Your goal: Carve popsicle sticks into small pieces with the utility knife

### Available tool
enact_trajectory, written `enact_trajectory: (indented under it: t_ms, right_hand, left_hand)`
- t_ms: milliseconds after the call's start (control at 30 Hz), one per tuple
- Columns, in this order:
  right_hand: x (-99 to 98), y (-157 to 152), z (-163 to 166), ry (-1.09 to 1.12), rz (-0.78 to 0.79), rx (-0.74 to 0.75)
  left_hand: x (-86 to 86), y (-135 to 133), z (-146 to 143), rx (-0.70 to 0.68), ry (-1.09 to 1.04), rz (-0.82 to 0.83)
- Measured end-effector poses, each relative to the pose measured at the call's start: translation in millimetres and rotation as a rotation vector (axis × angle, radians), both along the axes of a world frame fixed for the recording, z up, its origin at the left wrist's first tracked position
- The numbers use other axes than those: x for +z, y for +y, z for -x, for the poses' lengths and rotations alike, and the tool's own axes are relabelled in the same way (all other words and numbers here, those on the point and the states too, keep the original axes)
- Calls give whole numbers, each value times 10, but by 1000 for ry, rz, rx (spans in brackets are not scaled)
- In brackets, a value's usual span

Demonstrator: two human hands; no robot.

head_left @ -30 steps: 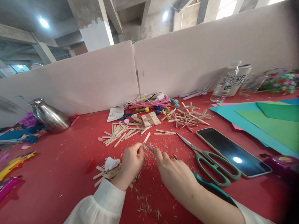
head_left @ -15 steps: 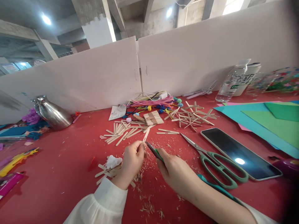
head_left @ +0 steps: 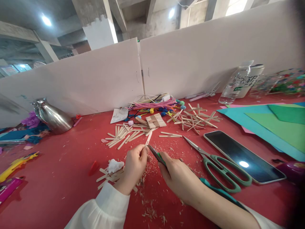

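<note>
Pale flat wooden craft stick [head_left: 148, 139], narrow, upright-leaning, taken as dial centre, 12 pointing away from the wearer. Far left, between 8 and 9: bright yellow long-shaped object [head_left: 17, 166] on the red tabletop [head_left: 71, 165], a glossy magenta object [head_left: 9, 189] just below it. Just past 9, polished steel jug [head_left: 54, 117], leaning, purple crumpled material [head_left: 30, 118] against its left side. At 8, low pile of pale sticks [head_left: 102, 178] carrying a white fluffy wad [head_left: 115, 165]; at 9, loose spread of pale sticks [head_left: 122, 136]. At 7, left hand [head_left: 135, 163]: thumb and fingers pinched together on the craft stick's lower end, top end poking out toward 1. Fine curled wood shavings [head_left: 150, 211] strewn at 6. At 5, dark-bladed cutting tool with green on its handle [head_left: 156, 154], tip right at the stick beside the left fingertips; actual contact cannot be made out. Right hand [head_left: 175, 175], between 4 and 5, fingers wrapped closed on that tool. At 1, square pack of pale sticks with a brown band [head_left: 159, 121]; pink stringy bundle [head_left: 154, 104] behind, at 12. Tangled stick heap [head_left: 195, 117] between 2 and 3. Nearer 4, green-handled steel scissors [head_left: 221, 170], blades together; just past 3, black-screened phone [head_left: 243, 156]. Clear plastic bottle [head_left: 234, 84] at 2. Far right, 3: teal and green flat sheets [head_left: 267, 124], overlapping.
</note>
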State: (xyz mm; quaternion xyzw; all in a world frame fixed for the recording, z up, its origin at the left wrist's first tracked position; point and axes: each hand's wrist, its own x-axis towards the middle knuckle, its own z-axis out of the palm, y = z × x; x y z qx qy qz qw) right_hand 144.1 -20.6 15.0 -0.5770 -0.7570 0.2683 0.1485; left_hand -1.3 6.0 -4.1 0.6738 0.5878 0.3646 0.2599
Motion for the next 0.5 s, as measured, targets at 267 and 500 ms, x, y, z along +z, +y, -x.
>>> enact_trajectory:
  t_ms: [267, 500]
  right_hand:
    - [25, -1, 3, 281, 214, -2]
    - [25, 1, 12, 245, 197, -13]
  left_hand:
    - [38, -26, -32, 43, 240, -105]
    - [21, -18, -32, 45, 313, -104]
